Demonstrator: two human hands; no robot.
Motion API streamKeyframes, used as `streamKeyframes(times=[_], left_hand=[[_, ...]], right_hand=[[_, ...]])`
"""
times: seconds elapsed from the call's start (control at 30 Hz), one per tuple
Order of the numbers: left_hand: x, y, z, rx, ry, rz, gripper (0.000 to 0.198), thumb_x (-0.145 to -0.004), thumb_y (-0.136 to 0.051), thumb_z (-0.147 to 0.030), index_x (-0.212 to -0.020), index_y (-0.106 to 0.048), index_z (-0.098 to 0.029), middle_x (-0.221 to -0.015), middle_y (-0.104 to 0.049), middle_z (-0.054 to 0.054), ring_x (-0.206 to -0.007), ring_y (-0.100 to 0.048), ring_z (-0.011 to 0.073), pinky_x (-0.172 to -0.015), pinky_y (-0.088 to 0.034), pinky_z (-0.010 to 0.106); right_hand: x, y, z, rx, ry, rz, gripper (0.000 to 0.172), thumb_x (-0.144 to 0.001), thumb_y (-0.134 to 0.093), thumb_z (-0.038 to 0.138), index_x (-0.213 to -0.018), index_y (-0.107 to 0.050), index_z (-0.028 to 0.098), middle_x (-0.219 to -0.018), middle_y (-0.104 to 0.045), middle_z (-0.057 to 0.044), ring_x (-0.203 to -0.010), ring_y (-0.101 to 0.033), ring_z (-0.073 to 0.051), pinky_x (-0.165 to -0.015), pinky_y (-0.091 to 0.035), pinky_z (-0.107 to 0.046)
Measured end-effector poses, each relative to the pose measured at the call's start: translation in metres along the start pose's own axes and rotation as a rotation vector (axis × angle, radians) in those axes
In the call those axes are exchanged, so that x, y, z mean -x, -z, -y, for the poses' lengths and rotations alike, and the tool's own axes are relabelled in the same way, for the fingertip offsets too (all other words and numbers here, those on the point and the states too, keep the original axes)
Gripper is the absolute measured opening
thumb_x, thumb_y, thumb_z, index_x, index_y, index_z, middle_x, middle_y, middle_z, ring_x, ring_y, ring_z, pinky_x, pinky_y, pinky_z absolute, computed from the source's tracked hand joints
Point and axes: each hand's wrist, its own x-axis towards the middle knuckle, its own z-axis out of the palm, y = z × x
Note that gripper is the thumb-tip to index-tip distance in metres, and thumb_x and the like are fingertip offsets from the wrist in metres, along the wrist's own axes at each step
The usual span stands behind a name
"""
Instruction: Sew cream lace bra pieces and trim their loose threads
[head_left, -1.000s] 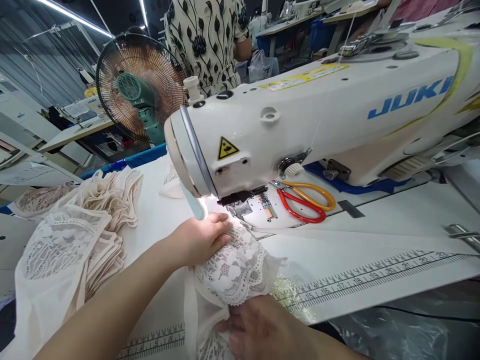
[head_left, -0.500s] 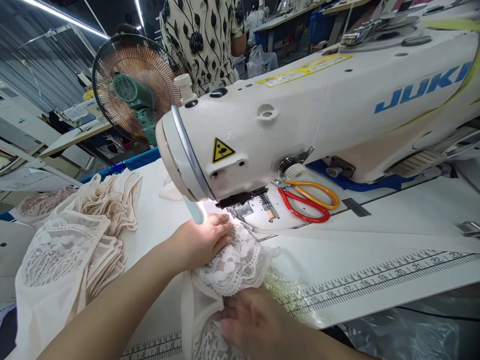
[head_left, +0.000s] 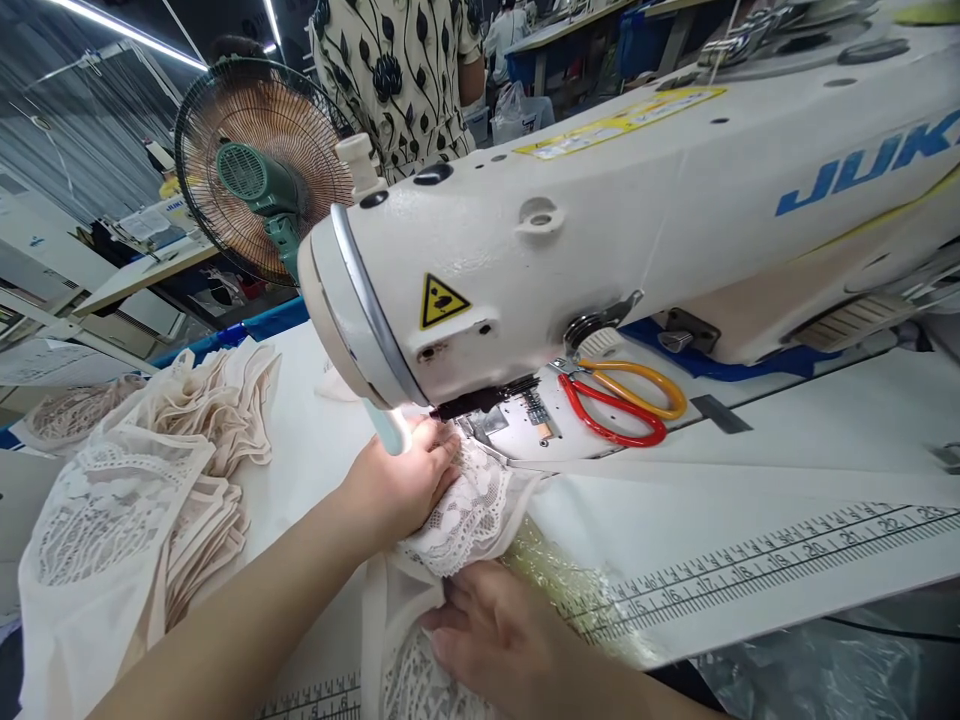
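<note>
- Hands meet on one lace piece (head_left: 472, 510), which lies on the white table (head_left: 750, 470) right at the foot of the sewing machine (head_left: 600, 230).
- Our left hand (head_left: 401, 485) rests on top of the lace, its fingers held together and slightly curled. They press the far edge down just beside the needle area, under the machine's lamp.
- Our right hand (head_left: 502, 640) is nearer the table's front edge, with its fingers bent and pinching the near part of the same lace, which bunches up between the two hands.
- We see red-and-orange scissors (head_left: 622, 400) lying on the machine bed, just right of the needle plate and apart from both hands.
- A printed ruler strip (head_left: 787, 560) runs along the table's front.
- To our left sits a stack of cream lace pieces (head_left: 150, 480), well apart from the hands.
- Behind stand a fan (head_left: 255, 170) and a person in a patterned dress (head_left: 405, 70).
</note>
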Motion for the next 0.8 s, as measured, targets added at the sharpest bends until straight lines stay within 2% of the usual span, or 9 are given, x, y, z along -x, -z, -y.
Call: streamKeyframes(times=[0.1,0.23,0.37,0.47,0.53,0.63,0.7,0.73,0.8], left_hand=[[-0.004,0.001,0.002,0.011,0.088,0.018,0.035,-0.092,-0.036,-0.035,-0.112,-0.058,-0.019,-0.106,-0.058,0.012,-0.09,-0.057,0.0258,-0.069,-0.048,0.035],[-0.008,-0.005,0.011,0.093,0.043,0.006,0.036,-0.092,-0.033,-0.038,-0.107,-0.059,-0.019,-0.083,-0.058,0.006,-0.077,-0.055,0.0192,-0.07,-0.046,0.03],[-0.006,-0.011,0.016,0.126,0.016,0.0,0.048,-0.09,-0.035,-0.047,-0.12,-0.053,-0.015,-0.096,-0.057,0.012,-0.087,-0.055,0.0266,-0.072,-0.047,0.037],[-0.001,-0.011,0.017,0.134,0.055,0.042,0.072,-0.079,-0.045,-0.064,-0.131,-0.044,-0.015,-0.109,-0.053,0.017,-0.096,-0.053,0.0331,-0.07,-0.049,0.04],[0.002,-0.009,0.02,0.135,0.051,0.082,0.081,-0.072,-0.054,-0.066,-0.134,-0.04,-0.017,-0.114,-0.05,0.018,-0.101,-0.051,0.0352,-0.073,-0.049,0.041],[0.008,-0.003,0.026,0.15,-0.023,0.098,0.074,-0.071,-0.065,-0.053,-0.135,-0.039,-0.025,-0.121,-0.047,0.016,-0.1,-0.053,0.0308,-0.073,-0.049,0.037],[0.013,0.002,0.028,0.157,-0.101,0.098,0.061,-0.075,-0.066,-0.038,-0.131,-0.043,-0.029,-0.124,-0.047,0.014,-0.092,-0.056,0.0247,-0.07,-0.049,0.033],[0.016,0.004,0.028,0.154,-0.141,0.091,0.054,-0.078,-0.063,-0.03,-0.129,-0.046,-0.03,-0.125,-0.047,0.013,-0.089,-0.057,0.0224,-0.07,-0.049,0.033],[0.023,0.006,0.023,0.142,-0.212,0.056,0.047,-0.08,-0.056,-0.015,-0.124,-0.05,-0.03,-0.126,-0.048,0.012,-0.093,-0.057,0.0229,-0.074,-0.049,0.037]], right_hand=[[-0.004,0.0,-0.006,0.039,0.028,-0.058,0.034,-0.073,-0.053,0.013,-0.107,-0.053,0.018,-0.109,-0.063,-0.007,-0.104,-0.059,-0.022,-0.091,-0.045,-0.035],[-0.008,-0.001,-0.009,0.108,0.061,-0.11,0.045,-0.072,-0.053,0.011,-0.116,-0.047,0.018,-0.118,-0.057,-0.008,-0.111,-0.054,-0.021,-0.097,-0.041,-0.035],[-0.011,-0.002,-0.009,0.148,0.079,-0.156,0.042,-0.074,-0.052,0.01,-0.115,-0.048,0.019,-0.119,-0.057,-0.007,-0.11,-0.055,-0.019,-0.098,-0.041,-0.035],[-0.012,-0.002,-0.014,0.173,0.086,-0.161,0.036,-0.076,-0.052,0.013,-0.112,-0.051,0.019,-0.123,-0.055,-0.007,-0.115,-0.051,-0.019,-0.101,-0.038,-0.035],[-0.007,-0.001,-0.016,0.228,0.033,-0.175,0.043,-0.078,-0.052,0.018,-0.12,-0.048,0.017,-0.133,-0.048,-0.011,-0.12,-0.048,-0.022,-0.102,-0.038,-0.037],[0.01,0.006,-0.009,0.586,-0.023,-0.109,0.06,-0.075,-0.057,0.028,-0.132,-0.042,0.014,-0.142,-0.037,-0.017,-0.124,-0.044,-0.028,-0.1,-0.039,-0.044],[0.024,0.017,0.004,0.985,0.08,-0.021,0.052,-0.075,-0.059,0.029,-0.125,-0.052,0.016,-0.131,-0.051,-0.016,-0.118,-0.049,-0.029,-0.098,-0.041,-0.045],[0.029,0.024,0.012,1.17,0.158,-0.028,0.042,-0.078,-0.056,0.027,-0.119,-0.057,0.017,-0.121,-0.06,-0.014,-0.111,-0.055,-0.027,-0.094,-0.044,-0.043],[0.035,0.04,0.028,1.5,0.307,-0.161,0.034,-0.082,-0.047,0.021,-0.114,-0.058,0.017,-0.104,-0.065,-0.013,-0.094,-0.061,-0.025,-0.079,-0.051,-0.04]])
